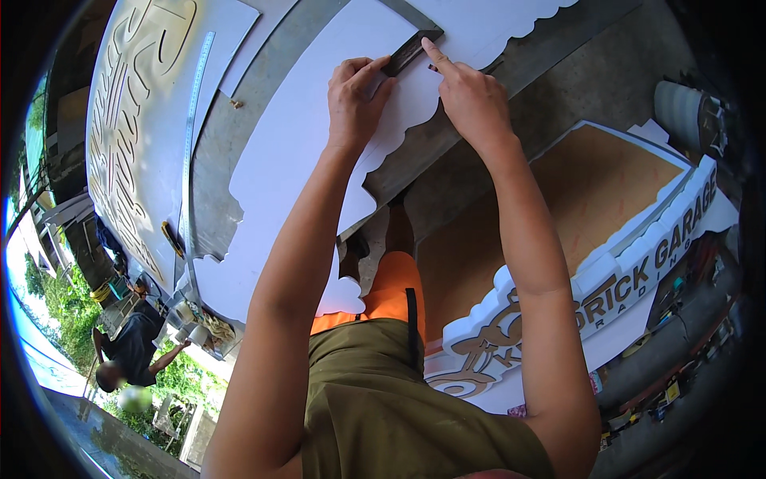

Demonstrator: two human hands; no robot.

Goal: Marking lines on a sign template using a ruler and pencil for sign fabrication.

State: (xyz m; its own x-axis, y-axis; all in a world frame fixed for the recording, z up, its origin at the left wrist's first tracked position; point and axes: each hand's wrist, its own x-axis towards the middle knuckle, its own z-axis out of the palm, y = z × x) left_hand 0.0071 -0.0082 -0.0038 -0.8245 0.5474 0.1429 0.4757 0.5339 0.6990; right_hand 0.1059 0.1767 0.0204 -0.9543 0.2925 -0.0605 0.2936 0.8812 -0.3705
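A white sheet with a scalloped edge lies across the grey work table. On its far part rests a square with a dark stock and a flat metal blade. My left hand pinches the near end of the stock between thumb and fingers. With its index finger stretched out, my right hand presses on the corner where stock and blade meet. Its other fingers are curled, and a small dark tip pokes out beside them; what it belongs to is hidden.
Left lie a long ruler, a utility knife and a spray-marked panel. A thick white lettered sign and a brown board lie at right. Another person is at lower left. A grey bucket-like container stands far right.
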